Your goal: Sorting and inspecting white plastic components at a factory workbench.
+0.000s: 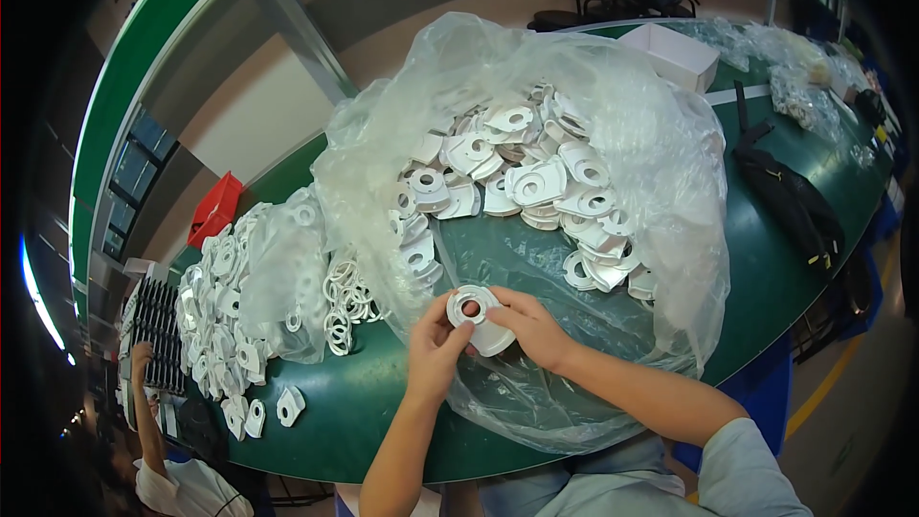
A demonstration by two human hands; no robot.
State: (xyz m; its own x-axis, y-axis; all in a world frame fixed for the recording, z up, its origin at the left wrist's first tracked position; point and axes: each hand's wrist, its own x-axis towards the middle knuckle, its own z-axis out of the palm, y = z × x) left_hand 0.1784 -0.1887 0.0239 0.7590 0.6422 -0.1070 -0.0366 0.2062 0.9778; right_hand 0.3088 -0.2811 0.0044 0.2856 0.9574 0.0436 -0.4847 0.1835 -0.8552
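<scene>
Our left hand (434,349) and right hand (536,327), grips narrow, pinch a white, round-holed, apparently plastic plate (490,338) above the crumpled front of a translucent plastic bag (550,416); a slipping thumb could drop it among the folds.

I have one white part (492,337) pinched between my left hand (434,348) and my right hand (532,327). It's a flat, smooth piece with a raised round collar at its upper left and a round hole through the collar's middle; a bit of finger shows in the hole. Below and to the right, the part spreads into a wider plate with a curved edge. I hold it up with its collared face toward me, my thumbs at its lower left and right. Whether the collar is a separate ring, I can't tell.
</scene>
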